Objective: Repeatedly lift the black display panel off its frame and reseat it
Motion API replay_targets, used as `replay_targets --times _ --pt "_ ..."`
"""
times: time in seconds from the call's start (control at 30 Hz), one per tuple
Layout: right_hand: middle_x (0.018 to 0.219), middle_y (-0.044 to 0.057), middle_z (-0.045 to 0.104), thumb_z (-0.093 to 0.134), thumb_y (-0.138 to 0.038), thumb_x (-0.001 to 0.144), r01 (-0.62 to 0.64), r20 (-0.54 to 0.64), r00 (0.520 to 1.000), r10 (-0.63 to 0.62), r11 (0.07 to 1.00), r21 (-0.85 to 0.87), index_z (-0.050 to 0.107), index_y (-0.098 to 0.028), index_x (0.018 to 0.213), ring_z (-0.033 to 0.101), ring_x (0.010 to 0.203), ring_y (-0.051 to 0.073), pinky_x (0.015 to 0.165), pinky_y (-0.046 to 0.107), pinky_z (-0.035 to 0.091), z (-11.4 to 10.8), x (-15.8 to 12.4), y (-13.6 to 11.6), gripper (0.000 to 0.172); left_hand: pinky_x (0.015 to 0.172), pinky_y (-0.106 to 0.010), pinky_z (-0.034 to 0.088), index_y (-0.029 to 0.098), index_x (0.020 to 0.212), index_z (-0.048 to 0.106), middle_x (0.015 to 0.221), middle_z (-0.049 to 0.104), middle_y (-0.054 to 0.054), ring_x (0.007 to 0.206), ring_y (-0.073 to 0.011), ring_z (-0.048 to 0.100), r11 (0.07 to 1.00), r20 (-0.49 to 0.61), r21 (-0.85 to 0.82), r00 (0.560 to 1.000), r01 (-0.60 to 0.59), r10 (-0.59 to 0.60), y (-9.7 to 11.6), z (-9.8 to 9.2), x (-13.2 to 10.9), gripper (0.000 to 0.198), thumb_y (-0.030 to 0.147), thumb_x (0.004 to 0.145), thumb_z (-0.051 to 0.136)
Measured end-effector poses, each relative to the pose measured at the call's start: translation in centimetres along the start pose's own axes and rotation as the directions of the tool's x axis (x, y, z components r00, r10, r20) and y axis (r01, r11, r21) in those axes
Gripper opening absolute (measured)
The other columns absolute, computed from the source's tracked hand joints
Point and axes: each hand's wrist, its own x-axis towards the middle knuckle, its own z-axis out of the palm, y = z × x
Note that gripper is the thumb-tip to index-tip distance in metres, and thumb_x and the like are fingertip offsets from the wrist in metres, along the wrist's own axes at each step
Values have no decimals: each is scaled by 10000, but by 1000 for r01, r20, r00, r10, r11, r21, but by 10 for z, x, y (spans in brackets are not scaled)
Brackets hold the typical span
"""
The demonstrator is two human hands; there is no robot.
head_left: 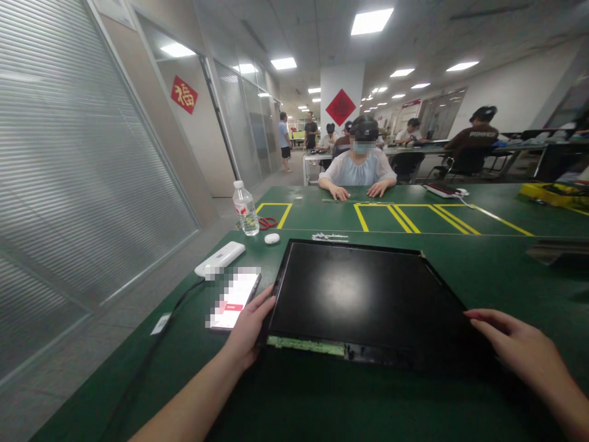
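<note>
A black flat display panel (368, 301) lies in front of me, its near edge tilted up off the green table. Along that near edge runs a green circuit strip (306, 345). My left hand (251, 328) grips the panel's left edge, thumb on the frame and the other fingers hidden beneath. At the opposite side, my right hand (510, 337) pinches the right edge near its front corner. A lit phone (234, 301) rests just left of my left hand.
Beyond the phone lie a white power bank (221, 259) with a black cable, a white earbud case (272, 238), a water bottle (245, 209) and red scissors (267, 223). White scraps (329, 237) sit behind the panel. A masked person (358, 162) sits across the green table (317, 215).
</note>
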Motion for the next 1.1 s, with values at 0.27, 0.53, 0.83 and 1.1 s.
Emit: replay_targets --times 0.27,0.53,0.83,1.1 --pt "672 10 742 572 -678 594 42 -77 996 -41 999 1 770 -454 629 692 596 376 599 587 573 1 -1 -1 301 632 -320 646 266 1563 507 936 840 -59 799 -256 825 996 13 -78 999 42 -41 0 -3 1 600 233 982 654" --pt "704 16 752 569 -692 599 15 -40 999 -16 1000 -21 786 -432 678 688 631 367 610 545 544 0 3 3 347 574 -312 627 373 1644 347 984 835 -16 665 -232 803 999 149 1 988 39 -38 1 -8 -2 959 82 835 771" --pt "749 43 762 549 -730 624 40 13 999 -39 995 -93 820 -390 827 690 663 357 603 494 513 5 6 10 480 596 -291 613 197 1285 763 845 835 -37 679 -216 781 989 158 144 987 -31 8 5 -7 -5 459 82 841 738" --pt "674 40 729 568 -673 614 85 -8 996 -87 989 -123 828 -335 878 653 582 310 546 423 462 8 9 8 502 597 -242 557 140 1108 832 929 847 -47 750 -209 775 985 200 134 976 -113 85 7 -7 1 543 56 637 576"
